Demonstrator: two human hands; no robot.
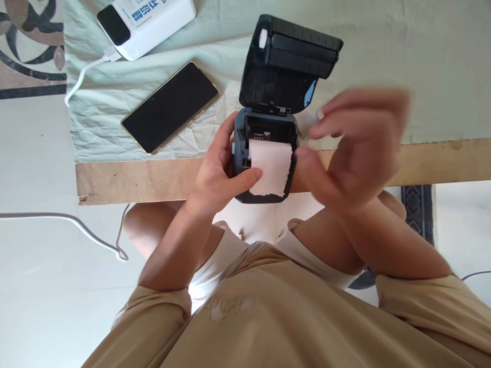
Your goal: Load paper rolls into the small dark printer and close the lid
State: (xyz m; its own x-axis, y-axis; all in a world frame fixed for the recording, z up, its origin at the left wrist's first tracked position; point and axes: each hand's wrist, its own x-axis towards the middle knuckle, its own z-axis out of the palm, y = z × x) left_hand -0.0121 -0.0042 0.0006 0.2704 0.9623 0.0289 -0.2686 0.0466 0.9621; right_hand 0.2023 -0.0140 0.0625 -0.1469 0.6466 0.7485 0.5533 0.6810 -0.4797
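My left hand (218, 179) grips the left side of a small dark portable printer (241, 130) at the table's front edge, its thumb pressing on the paper. The printer's black lid (278, 84) is swung up and back. A strip of white paper (271, 166) with a ragged end hangs out over the front of the printer. My right hand (356, 143) is beside the printer's right side, blurred by motion, with thumb and fingers bent. Something pale shows near its fingertips, too smeared to make out.
A black-screened phone (171, 108) lies on the pale green cloth (402, 61) left of the printer. Behind it is a white power bank (164, 28) with a white cable (86, 71). The wooden table edge (138, 181) runs just above my knees. Another white cable (82, 225) hangs at left.
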